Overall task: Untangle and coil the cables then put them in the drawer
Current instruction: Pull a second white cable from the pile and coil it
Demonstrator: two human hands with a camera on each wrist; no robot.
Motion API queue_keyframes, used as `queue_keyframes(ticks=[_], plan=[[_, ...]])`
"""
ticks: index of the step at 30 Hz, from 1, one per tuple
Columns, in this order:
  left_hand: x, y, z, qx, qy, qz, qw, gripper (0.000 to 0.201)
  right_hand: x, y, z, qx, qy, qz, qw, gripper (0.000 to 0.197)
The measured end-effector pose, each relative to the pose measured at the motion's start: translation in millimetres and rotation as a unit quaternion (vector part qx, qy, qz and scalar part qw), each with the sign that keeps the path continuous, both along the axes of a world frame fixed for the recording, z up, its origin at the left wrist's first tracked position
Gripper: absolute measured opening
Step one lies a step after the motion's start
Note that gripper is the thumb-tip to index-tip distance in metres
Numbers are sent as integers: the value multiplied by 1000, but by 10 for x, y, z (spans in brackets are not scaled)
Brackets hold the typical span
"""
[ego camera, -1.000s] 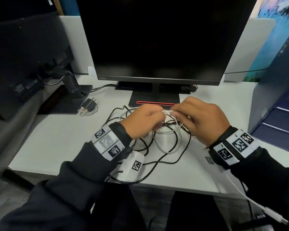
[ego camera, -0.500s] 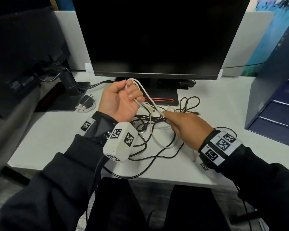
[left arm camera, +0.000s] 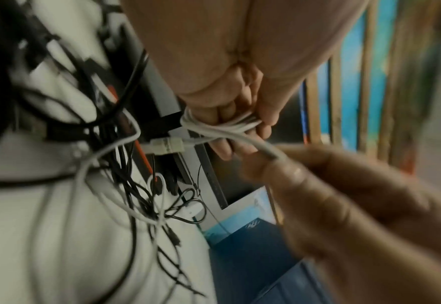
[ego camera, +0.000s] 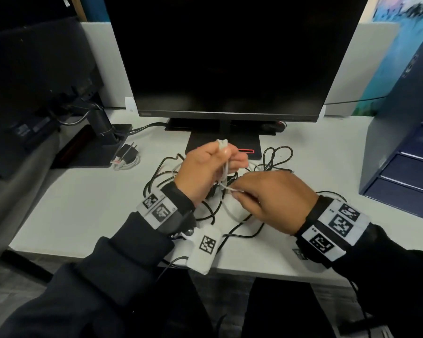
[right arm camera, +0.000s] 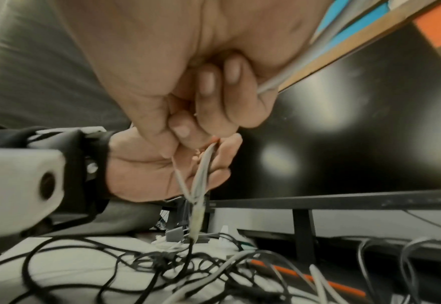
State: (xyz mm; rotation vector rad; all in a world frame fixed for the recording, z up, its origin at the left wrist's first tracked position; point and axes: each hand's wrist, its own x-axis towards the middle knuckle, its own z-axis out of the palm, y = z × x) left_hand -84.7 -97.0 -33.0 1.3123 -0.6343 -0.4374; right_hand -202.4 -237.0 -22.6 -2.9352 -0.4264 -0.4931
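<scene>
Half a second back my left hand was turned palm up, raised toward the table's far-left side with the white cable looped over it; now it has rolled back over and come in closer to my right hand, and both sit above the tangle near the middle of the table. My left grip is clenched around several turns of the white cable, the loops wound over the fingers, with the bundle's top poking up out of the fist. My right grip pinches the same white cable between thumb and forefinger just beside the left hand, a short run of it stretched between the two. The rest of the white cable drops into the pile of black cables lying on the table in front of the monitor stand. The blue drawer unit stands at the table's right edge, well apart from my hands. A small charger with its own coiled lead lies near the far-left corner.
</scene>
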Motion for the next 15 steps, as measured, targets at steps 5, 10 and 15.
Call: queue_keyframes(ticks=[5, 10, 15], plan=[[-150, -11, 5, 149, -174, -44, 973, 35, -27, -147, 182, -37, -64, -3, 997, 14], [-131, 12, 1, 129, -43, -148, 980, 36, -14, -311, 321, 2, -147, -27, 989, 18], [-113, 4, 89, 63, 131, -225, 964, 35, 78, -344, 191, 138, -132, -43, 981, 12]])
